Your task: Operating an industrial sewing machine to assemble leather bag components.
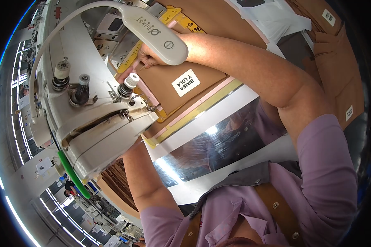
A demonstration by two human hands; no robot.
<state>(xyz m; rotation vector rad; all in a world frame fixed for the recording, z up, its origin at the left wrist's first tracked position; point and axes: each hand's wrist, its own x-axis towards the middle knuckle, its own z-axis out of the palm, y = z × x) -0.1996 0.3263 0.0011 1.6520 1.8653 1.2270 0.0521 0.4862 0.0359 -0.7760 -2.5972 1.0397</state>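
My right hand (149, 57) reaches in from the right, partly behind the white lamp head (156, 35). Its fingers are bent together at the left edge of a brown panel (165, 78), and what is between them is hidden. The panel bears a white label (185, 82) and lies in a yellow-edged template (185, 121) with pink strips. My left forearm (142, 168) passes under the sewing machine head (107, 144), which hides most of that hand. A bit of finger (123, 75) shows beside a white knob (131, 80); I cannot tell which hand it belongs to.
Brown pieces (338, 78) with labels hang or lie at the right. White sheets (276, 20) are at the upper right. A shiny metal plate (202, 154) lies between me and the template. Dark brown pieces (119, 185) are stacked below the machine, which has a green strip (73, 175).
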